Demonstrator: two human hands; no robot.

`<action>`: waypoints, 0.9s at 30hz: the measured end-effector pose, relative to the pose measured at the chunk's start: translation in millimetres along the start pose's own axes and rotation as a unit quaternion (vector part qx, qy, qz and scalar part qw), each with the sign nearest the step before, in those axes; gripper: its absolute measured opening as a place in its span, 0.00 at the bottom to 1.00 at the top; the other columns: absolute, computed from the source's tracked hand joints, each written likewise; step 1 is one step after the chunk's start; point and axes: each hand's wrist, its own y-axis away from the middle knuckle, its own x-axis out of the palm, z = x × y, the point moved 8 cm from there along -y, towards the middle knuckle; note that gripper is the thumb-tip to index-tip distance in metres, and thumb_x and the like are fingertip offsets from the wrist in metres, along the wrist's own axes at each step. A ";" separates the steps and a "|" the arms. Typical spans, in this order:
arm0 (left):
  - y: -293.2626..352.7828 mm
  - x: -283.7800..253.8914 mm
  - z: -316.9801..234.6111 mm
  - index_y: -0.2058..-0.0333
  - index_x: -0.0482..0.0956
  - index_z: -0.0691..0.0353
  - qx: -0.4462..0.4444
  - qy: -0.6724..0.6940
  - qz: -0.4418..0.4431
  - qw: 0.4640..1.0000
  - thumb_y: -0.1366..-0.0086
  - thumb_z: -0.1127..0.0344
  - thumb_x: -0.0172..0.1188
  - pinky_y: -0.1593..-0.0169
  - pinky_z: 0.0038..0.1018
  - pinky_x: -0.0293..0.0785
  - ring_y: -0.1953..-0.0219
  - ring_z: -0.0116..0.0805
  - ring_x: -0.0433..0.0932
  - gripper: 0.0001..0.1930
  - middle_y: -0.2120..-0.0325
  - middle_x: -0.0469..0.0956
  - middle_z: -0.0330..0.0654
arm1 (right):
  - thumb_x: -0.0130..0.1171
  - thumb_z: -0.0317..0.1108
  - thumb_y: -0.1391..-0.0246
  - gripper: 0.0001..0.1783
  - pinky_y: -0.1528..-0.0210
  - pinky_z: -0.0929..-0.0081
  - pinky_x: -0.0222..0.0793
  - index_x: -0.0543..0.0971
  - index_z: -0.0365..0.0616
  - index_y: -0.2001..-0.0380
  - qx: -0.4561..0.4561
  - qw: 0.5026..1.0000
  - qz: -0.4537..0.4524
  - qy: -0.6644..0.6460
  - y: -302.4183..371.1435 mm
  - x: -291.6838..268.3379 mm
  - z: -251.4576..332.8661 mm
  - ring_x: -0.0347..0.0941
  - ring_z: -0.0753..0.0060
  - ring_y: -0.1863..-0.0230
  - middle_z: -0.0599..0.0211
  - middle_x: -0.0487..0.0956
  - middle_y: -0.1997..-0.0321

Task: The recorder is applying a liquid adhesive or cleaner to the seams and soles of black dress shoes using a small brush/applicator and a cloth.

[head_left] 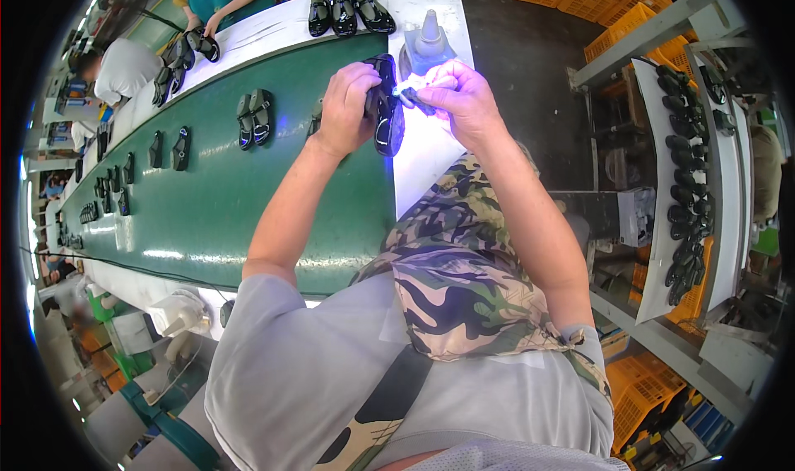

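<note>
The left grip (346, 106) is clamped on a glossy black shoe (387, 127), just right of it over the bench (418, 169); the right grip (465, 102) pinches a small item (409, 97), glare-blurred, perhaps a tool.

Dark floor (534, 73) at one o'clock, orange plastic crates (571, 0) beyond; shelving rack (656, 131) at three, green conveyor belt (240, 193) stretching toward nine!

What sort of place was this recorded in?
Probably a shoe factory or workshop line: glossy black strapped shoes sit spaced along a long, flat green belt-like surface, and yellow-orange latticed plastic crates stand at the upper right.
</note>
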 end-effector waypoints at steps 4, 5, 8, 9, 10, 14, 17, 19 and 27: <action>-0.6 -3.4 9.8 0.59 0.71 0.66 -0.025 -0.024 0.003 0.999 0.62 0.83 0.62 0.53 0.41 0.73 0.56 0.54 0.75 0.26 0.60 0.75 0.51 | 0.67 0.18 0.55 0.13 0.66 0.76 0.72 0.73 0.42 0.70 0.028 0.999 0.005 0.020 -6.9 6.6 2.9 0.74 0.75 0.69 0.70 0.75 0.71; -1.6 -3.6 12.7 0.59 0.71 0.65 -0.028 -0.032 0.009 0.999 0.62 0.83 0.62 0.54 0.41 0.73 0.56 0.54 0.75 0.26 0.60 0.75 0.51 | 0.67 0.18 0.55 0.13 0.66 0.76 0.72 0.73 0.42 0.70 0.028 0.999 0.007 0.021 -9.1 8.2 3.6 0.74 0.75 0.69 0.70 0.75 0.71; -5.0 -5.2 17.1 0.58 0.71 0.65 -0.038 -0.051 0.022 0.998 0.62 0.83 0.62 0.54 0.41 0.72 0.56 0.54 0.75 0.27 0.61 0.75 0.51 | 0.67 0.18 0.55 0.14 0.66 0.75 0.72 0.72 0.43 0.72 -0.002 1.000 0.020 0.015 -17.5 13.6 9.3 0.73 0.75 0.69 0.69 0.75 0.71; -6.1 -4.7 18.7 0.58 0.70 0.65 -0.045 -0.059 0.031 0.997 0.62 0.83 0.62 0.54 0.41 0.72 0.56 0.53 0.75 0.27 0.61 0.75 0.51 | 0.67 0.18 0.55 0.14 0.66 0.74 0.72 0.72 0.43 0.72 -0.005 1.000 0.013 0.020 -20.7 12.9 9.8 0.73 0.75 0.69 0.69 0.74 0.72; -7.2 -5.5 19.2 0.58 0.70 0.65 -0.045 -0.061 0.029 0.997 0.62 0.83 0.62 0.54 0.41 0.72 0.56 0.53 0.75 0.27 0.61 0.75 0.51 | 0.67 0.17 0.56 0.14 0.65 0.74 0.72 0.71 0.44 0.73 -0.008 1.000 0.006 0.024 -23.2 12.1 10.2 0.73 0.75 0.69 0.69 0.74 0.72; -0.5 0.0 32.7 0.59 0.71 0.65 -0.115 -0.064 0.073 0.989 0.59 0.81 0.62 0.55 0.41 0.73 0.58 0.53 0.75 0.24 0.61 0.75 0.50 | 0.67 0.17 0.55 0.14 0.66 0.73 0.72 0.71 0.44 0.74 -0.032 0.999 -0.001 0.024 -25.5 22.2 19.4 0.73 0.75 0.70 0.69 0.73 0.73; 5.4 5.6 42.2 0.59 0.71 0.64 -0.178 -0.046 0.120 0.976 0.57 0.80 0.63 0.56 0.41 0.73 0.58 0.53 0.75 0.22 0.62 0.75 0.50 | 0.67 0.17 0.54 0.14 0.64 0.71 0.74 0.70 0.43 0.74 -0.032 0.999 -0.008 0.025 -29.7 22.8 20.4 0.74 0.73 0.69 0.69 0.73 0.73; 5.9 7.7 42.4 0.60 0.71 0.63 -0.211 -0.033 0.149 0.966 0.56 0.79 0.64 0.56 0.41 0.73 0.58 0.53 0.75 0.22 0.62 0.75 0.49 | 0.67 0.18 0.53 0.13 0.62 0.70 0.76 0.71 0.41 0.74 -0.015 1.000 0.001 0.013 -35.0 19.8 16.9 0.76 0.72 0.69 0.69 0.73 0.73; 26.3 23.9 50.4 0.60 0.73 0.64 -0.336 0.067 0.344 0.874 0.65 0.68 0.73 0.54 0.38 0.76 0.59 0.51 0.78 0.29 0.64 0.78 0.50 | 0.69 0.22 0.52 0.11 0.62 0.75 0.75 0.74 0.40 0.72 -0.048 0.993 -0.042 0.104 -40.2 15.6 19.1 0.75 0.76 0.69 0.69 0.76 0.72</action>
